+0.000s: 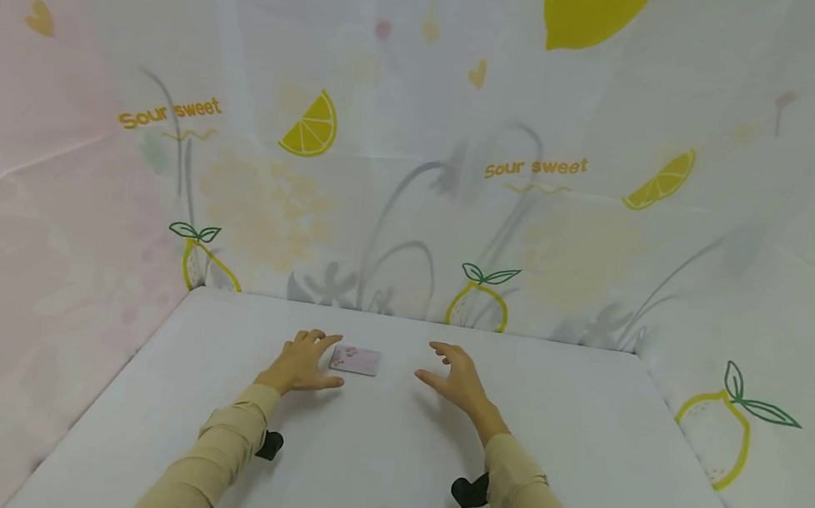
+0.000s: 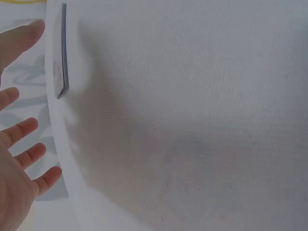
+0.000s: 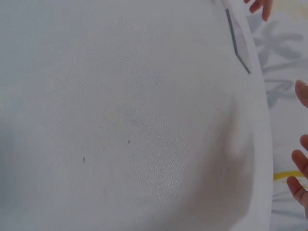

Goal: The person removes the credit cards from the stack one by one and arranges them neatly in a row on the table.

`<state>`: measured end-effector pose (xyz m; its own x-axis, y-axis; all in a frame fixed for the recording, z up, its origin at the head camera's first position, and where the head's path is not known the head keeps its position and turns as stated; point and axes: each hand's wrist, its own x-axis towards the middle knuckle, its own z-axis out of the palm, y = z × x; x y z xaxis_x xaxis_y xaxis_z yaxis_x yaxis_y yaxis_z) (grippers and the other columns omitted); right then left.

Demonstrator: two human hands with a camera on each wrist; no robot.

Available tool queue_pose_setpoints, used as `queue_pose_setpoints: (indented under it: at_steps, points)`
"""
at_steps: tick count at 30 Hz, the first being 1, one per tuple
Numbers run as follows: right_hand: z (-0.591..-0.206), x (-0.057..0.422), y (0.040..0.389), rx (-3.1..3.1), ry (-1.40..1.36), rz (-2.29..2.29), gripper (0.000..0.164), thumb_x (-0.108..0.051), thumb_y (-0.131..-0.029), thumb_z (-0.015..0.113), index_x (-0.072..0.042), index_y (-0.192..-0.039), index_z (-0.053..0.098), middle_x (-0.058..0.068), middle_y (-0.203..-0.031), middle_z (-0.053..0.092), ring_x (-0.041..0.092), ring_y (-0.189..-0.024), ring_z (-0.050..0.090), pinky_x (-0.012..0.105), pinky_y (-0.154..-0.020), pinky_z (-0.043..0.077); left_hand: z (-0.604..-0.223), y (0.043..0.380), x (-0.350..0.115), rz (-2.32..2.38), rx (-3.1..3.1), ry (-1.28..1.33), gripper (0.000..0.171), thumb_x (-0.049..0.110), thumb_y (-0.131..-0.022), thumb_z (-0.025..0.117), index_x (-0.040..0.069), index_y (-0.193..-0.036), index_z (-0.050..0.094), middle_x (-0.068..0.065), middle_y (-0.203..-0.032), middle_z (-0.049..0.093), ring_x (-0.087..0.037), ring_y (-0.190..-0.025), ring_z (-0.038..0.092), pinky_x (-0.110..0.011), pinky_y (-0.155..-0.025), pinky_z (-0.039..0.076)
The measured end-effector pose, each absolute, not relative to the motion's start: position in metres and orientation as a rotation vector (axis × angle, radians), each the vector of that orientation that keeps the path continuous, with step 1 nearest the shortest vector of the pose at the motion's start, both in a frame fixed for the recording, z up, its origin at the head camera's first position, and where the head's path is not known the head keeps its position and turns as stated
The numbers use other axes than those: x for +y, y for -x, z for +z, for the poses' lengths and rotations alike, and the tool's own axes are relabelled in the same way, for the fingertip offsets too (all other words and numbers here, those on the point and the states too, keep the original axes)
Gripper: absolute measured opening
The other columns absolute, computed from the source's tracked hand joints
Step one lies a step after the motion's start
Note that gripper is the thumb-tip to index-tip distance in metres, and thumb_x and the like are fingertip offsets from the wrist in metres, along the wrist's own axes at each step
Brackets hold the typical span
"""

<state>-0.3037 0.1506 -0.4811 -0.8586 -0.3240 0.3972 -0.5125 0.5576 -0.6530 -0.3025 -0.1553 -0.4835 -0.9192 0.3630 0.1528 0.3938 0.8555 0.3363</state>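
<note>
A small flat pink rectangle with a floral pattern and a thin dark edge [image 1: 355, 360] lies on the white table; its exact kind cannot be told. My left hand [image 1: 302, 363] is spread just left of it, thumb and fingers apart, holding nothing. To the right, across a wider gap, my right hand [image 1: 455, 379] hovers with loosely bent fingers and holds nothing. In the left wrist view the rectangle [image 2: 59, 53] appears edge-on near the left thumb [image 2: 24, 41]. From the right wrist, the rectangle [image 3: 237, 41] shows at the upper right, apart from the right fingers [image 3: 299, 161].
The white tabletop [image 1: 369, 459] stretches around both hands. A patterned cloth [image 1: 395, 227] with lemon prints rises behind it and at both sides. Black pieces stick out beneath both sleeves, a left one [image 1: 270, 445] and a right one [image 1: 471, 491].
</note>
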Motion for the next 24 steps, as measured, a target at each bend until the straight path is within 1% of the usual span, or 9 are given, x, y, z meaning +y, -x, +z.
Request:
queue_pose_setpoints:
  at_steps: [3,7,11,14,21,24]
  points:
    - [-0.482,0.144,0.308,-2.626,-0.714,1.181,0.056,-0.02,-0.078,0.076,0.006,-0.122,0.056,0.026,-0.116,0.057,0.043,-0.099,0.056,0.052,-0.084,0.046,-0.488,0.307,-0.157,-0.55,-2.964,0.59,0.079,0.047,-0.072,0.075,0.007,-0.135,0.048,-0.024,-0.125,0.048,-0.046,-0.114,0.043,-0.064,-0.085,0.037]
    - [-0.483,0.133,0.313,-2.721,-0.724,1.089,0.057,-0.026,-0.078,0.076,0.003,-0.123,0.057,0.023,-0.116,0.058,0.041,-0.102,0.055,0.052,-0.085,0.044,-0.49,0.313,-0.158,-0.538,-3.028,0.534,0.082,0.048,-0.067,0.078,0.008,-0.133,0.05,-0.024,-0.127,0.048,-0.047,-0.114,0.042,-0.063,-0.085,0.036]
    - [-0.485,0.119,0.318,-2.795,-0.726,0.989,0.057,-0.03,-0.078,0.076,0.0,-0.123,0.058,0.022,-0.118,0.058,0.041,-0.106,0.052,0.059,-0.085,0.04,-0.489,0.32,-0.16,-0.561,-3.099,0.486,0.085,0.048,-0.062,0.081,0.008,-0.132,0.052,-0.023,-0.129,0.046,-0.046,-0.115,0.04,-0.063,-0.085,0.033]
    - [-0.487,0.11,0.323,-2.836,-0.713,0.952,0.057,-0.032,-0.077,0.076,-0.002,-0.123,0.059,0.021,-0.12,0.057,0.042,-0.107,0.05,0.061,-0.084,0.039,-0.487,0.326,-0.161,-0.56,-3.135,0.477,0.086,0.048,-0.061,0.082,0.009,-0.132,0.052,-0.023,-0.131,0.045,-0.046,-0.118,0.038,-0.064,-0.088,0.031]
    - [-0.493,0.094,0.331,-2.942,-0.665,0.915,0.06,-0.036,-0.076,0.077,-0.006,-0.125,0.059,0.018,-0.12,0.056,0.039,-0.108,0.048,0.058,-0.086,0.037,-0.483,0.335,-0.156,-0.575,-3.185,0.45,0.077,0.044,-0.062,0.083,0.013,-0.127,0.057,-0.022,-0.132,0.044,-0.047,-0.119,0.035,-0.069,-0.093,0.025]
    - [-0.496,0.089,0.334,-2.987,-0.642,0.893,0.062,-0.039,-0.074,0.078,-0.009,-0.125,0.059,0.016,-0.123,0.055,0.039,-0.11,0.046,0.058,-0.087,0.035,-0.484,0.337,-0.154,-0.584,-3.196,0.423,0.074,0.042,-0.061,0.084,0.014,-0.125,0.059,-0.022,-0.13,0.045,-0.046,-0.119,0.036,-0.067,-0.093,0.025]
